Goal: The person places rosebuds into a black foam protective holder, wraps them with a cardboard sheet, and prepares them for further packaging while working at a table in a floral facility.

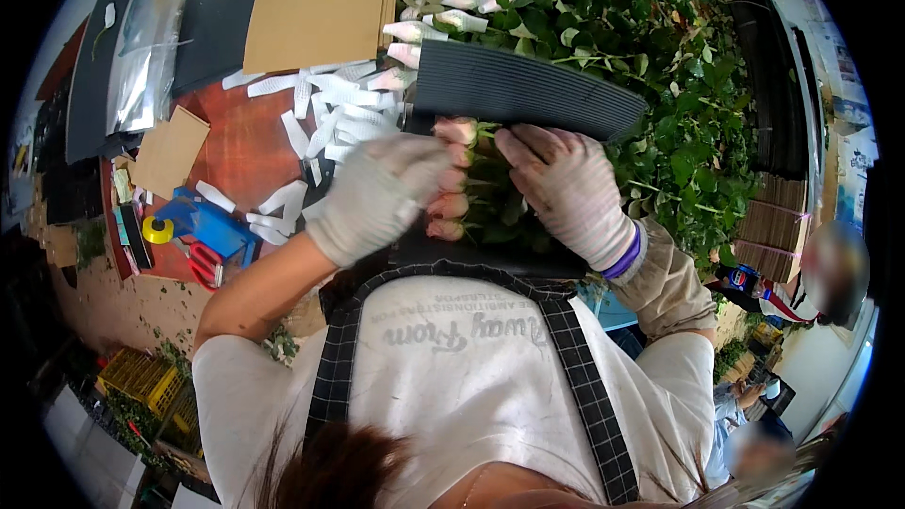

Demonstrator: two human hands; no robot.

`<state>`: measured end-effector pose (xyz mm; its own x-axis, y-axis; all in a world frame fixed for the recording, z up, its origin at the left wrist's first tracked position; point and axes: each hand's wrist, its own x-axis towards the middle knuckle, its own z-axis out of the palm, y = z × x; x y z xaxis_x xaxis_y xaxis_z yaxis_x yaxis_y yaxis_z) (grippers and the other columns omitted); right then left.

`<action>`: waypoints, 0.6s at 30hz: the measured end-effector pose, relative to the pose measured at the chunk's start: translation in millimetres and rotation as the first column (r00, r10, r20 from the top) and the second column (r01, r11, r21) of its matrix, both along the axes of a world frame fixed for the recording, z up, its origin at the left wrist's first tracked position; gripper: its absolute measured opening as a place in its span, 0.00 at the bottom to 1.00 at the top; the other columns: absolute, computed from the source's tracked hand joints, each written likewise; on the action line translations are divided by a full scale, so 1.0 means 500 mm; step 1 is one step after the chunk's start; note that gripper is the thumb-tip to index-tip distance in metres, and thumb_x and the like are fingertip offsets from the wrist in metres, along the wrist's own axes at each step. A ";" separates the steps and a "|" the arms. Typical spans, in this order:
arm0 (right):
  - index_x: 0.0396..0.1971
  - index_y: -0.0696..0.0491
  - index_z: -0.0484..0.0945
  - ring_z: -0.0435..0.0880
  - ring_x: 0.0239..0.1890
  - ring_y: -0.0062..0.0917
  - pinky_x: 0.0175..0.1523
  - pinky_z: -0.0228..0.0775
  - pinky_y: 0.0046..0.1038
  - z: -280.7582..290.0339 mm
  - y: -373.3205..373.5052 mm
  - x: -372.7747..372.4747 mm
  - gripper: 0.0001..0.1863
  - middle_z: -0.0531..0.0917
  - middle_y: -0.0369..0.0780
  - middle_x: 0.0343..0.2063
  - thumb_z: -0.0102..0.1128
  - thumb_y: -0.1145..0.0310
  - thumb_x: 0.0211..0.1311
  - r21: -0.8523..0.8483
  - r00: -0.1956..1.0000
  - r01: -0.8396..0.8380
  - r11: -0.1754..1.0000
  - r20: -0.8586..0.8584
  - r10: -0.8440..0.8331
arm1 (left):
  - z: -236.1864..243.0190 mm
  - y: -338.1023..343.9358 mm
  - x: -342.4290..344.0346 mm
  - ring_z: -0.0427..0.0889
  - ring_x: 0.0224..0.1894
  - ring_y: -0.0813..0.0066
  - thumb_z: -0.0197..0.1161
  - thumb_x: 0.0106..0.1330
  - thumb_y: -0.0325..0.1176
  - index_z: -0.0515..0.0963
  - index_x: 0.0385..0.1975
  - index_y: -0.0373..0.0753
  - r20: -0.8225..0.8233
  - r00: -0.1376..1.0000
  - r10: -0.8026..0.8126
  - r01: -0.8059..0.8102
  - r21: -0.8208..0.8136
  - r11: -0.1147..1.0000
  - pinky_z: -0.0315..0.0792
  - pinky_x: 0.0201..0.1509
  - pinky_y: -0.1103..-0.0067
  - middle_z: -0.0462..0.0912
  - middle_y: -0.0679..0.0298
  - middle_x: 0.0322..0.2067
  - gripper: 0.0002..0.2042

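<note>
Pink roses lie in a column in front of me, heads to the left and green stems to the right. My left hand, in a pale knit glove, is at the rose heads; its fingers are smeared by motion. Over the stems lies my gloved right hand, its fingers stretched and their tips beside the uppermost rose. What lies beneath that palm is hidden. A black corrugated sheet stands tilted just beyond the roses, and dark material lies under them.
White mesh flower sleeves are scattered on the reddish table. Sleeved roses and a leafy pile of stems lie beyond. At left are brown cardboard, a blue box and red-handled scissors. Other people are at right.
</note>
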<state>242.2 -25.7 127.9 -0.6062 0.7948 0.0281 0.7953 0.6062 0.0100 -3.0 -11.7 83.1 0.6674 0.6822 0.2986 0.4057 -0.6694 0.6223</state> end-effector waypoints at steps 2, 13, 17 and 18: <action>0.46 0.46 0.74 0.79 0.29 0.32 0.29 0.71 0.33 0.023 -0.016 -0.022 0.18 0.78 0.37 0.28 0.57 0.62 0.53 -0.166 0.994 0.111 0.980 0.004 -0.112 | 0.011 -0.014 -0.023 0.77 0.33 0.61 0.56 0.57 0.41 0.77 0.38 0.42 -0.022 0.984 0.177 -0.177 0.002 0.984 0.70 0.38 0.71 0.79 0.60 0.32 0.14; 0.22 0.49 0.73 0.76 0.21 0.35 0.24 0.67 0.36 -0.107 0.001 -0.039 0.11 0.75 0.40 0.20 0.57 0.58 0.53 -0.090 0.994 0.078 0.993 -0.065 -0.084 | -0.066 -0.036 0.029 0.76 0.28 0.62 0.55 0.50 0.34 0.76 0.27 0.42 -0.118 0.993 -0.007 0.009 0.016 1.000 0.70 0.32 0.68 0.75 0.62 0.23 0.07; 0.23 0.49 0.73 0.76 0.21 0.35 0.24 0.67 0.35 -0.116 0.000 -0.046 0.10 0.76 0.40 0.21 0.57 0.59 0.53 -0.083 0.994 0.098 0.992 -0.036 -0.101 | -0.050 -0.031 0.030 0.75 0.30 0.59 0.59 0.50 0.34 0.77 0.34 0.42 -0.214 0.976 -0.031 0.020 -0.050 0.999 0.69 0.34 0.67 0.76 0.60 0.25 0.11; 0.24 0.49 0.73 0.76 0.21 0.36 0.24 0.67 0.35 -0.110 0.000 -0.046 0.09 0.76 0.41 0.21 0.57 0.59 0.53 -0.101 0.994 0.095 0.990 -0.038 -0.099 | -0.039 -0.026 0.026 0.75 0.30 0.59 0.59 0.50 0.35 0.77 0.35 0.42 -0.243 0.968 -0.068 0.037 -0.128 0.991 0.69 0.34 0.67 0.76 0.59 0.25 0.12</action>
<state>219.3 -25.9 73.1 -0.5260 0.8500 -0.0294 0.8488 0.5224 -0.0812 10.2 -24.9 63.8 0.7456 0.6653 0.0374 0.5232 -0.6192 0.5856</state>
